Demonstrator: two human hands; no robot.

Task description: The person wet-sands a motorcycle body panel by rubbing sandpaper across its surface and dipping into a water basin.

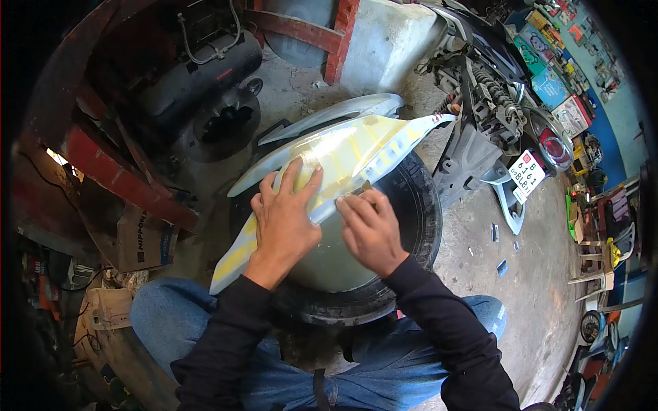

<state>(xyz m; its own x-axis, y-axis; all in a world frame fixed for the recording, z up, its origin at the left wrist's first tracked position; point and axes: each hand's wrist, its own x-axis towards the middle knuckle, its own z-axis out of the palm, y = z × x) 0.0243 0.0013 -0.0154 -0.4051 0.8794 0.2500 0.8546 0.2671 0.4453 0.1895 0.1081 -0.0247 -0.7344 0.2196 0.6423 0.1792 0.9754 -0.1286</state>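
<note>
A motorcycle body panel (336,154), whitish with yellow patches, lies across a black tire (421,233) between my knees. On the panel's left half rests my left hand (284,212), its fingers spread over the surface. My right hand (369,222) is at the panel's near edge, fingers pinched around a small brownish piece of sandpaper (365,185), mostly hidden by the fingers. Behind this panel is a second pale panel (343,113).
A partly stripped motorcycle (493,89) with a licence plate (527,177) stands at right. Beside it a pale grab rail (510,209) lies on the floor near blue scraps (502,268). A black tank (205,79) and red metal frame (127,175) are at left.
</note>
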